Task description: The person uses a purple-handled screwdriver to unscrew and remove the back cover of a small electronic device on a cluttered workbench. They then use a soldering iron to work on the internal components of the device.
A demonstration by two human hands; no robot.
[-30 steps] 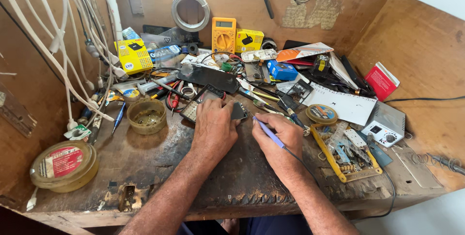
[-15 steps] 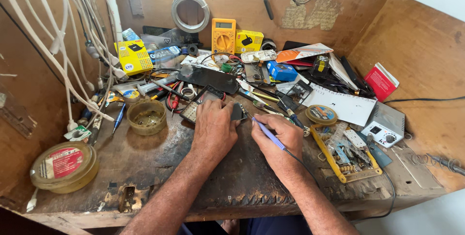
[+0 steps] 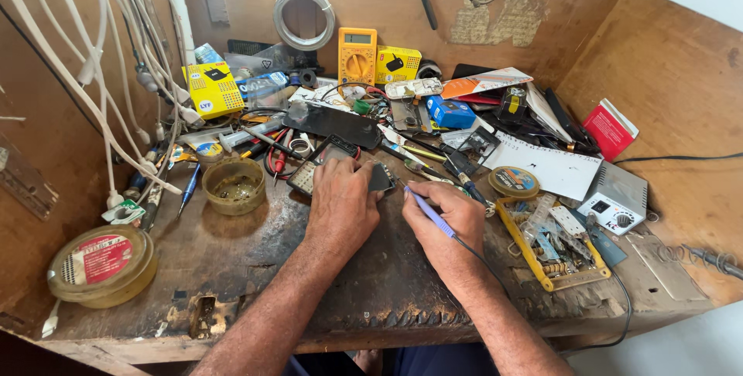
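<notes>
My left hand (image 3: pixel 344 202) lies palm down on a small dark device (image 3: pixel 379 177) at the middle of the wooden workbench (image 3: pixel 232 267), holding it in place. My right hand (image 3: pixel 447 221) grips a thin purple soldering iron (image 3: pixel 428 212) like a pen, its tip pointing left at the device's right edge. The iron's black cord (image 3: pixel 480 264) runs back along my right forearm. A keypad-like board (image 3: pixel 303 179) sticks out just left of my left hand.
A round flux tin (image 3: pixel 234 185) sits left of the hands; a larger lidded tin (image 3: pixel 101 264) is at the front left. A yellow multimeter (image 3: pixel 357 54), boxes and tools crowd the back. A yellow frame (image 3: pixel 553 248) and white soldering station (image 3: pixel 615 202) lie right. White cables (image 3: pixel 116 89) hang left.
</notes>
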